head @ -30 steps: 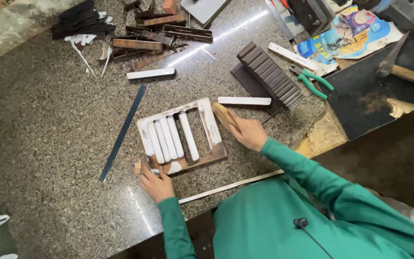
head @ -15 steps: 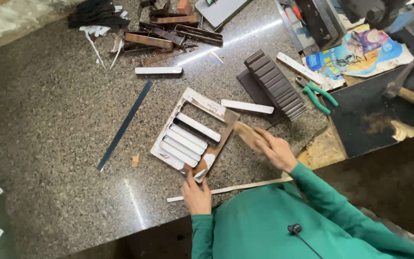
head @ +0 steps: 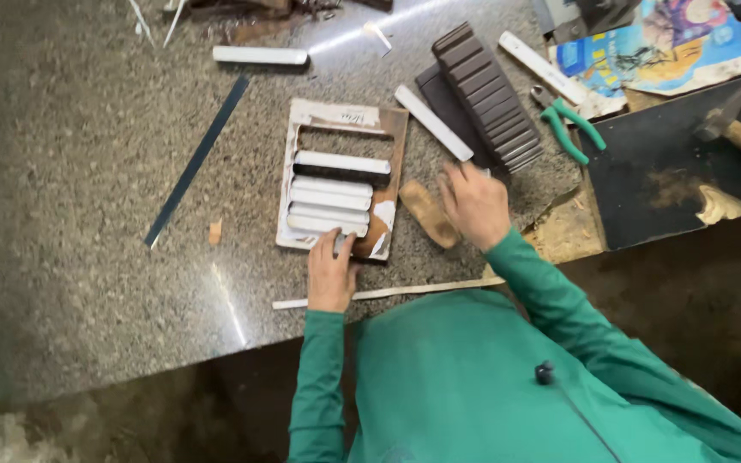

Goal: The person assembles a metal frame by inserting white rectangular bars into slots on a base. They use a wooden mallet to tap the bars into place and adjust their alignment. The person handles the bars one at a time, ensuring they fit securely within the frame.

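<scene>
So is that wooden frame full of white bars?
Not full. The wooden frame holds four white bars, with an empty gap near its top.
</scene>
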